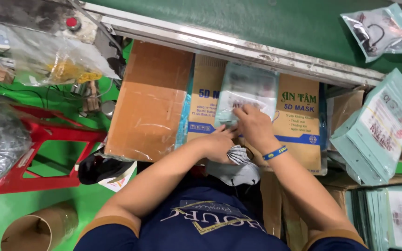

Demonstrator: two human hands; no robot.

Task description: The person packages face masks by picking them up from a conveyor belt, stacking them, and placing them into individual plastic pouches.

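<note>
Here: right hand [252, 124] pinches pale pouch [247, 90] from above; left hand [219, 145] clutches grey masks [238, 155] just below it.

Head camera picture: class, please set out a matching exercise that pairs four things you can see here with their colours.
Things:
1. Stool
2. Conveyor belt
3. Wristband on the right hand
4. Flat box beside the left hand

Colours:
A. Blue with yellow
B. Brown
C. Red
D. Dark green

Pairs: 1-C, 2-D, 3-A, 4-B
</note>
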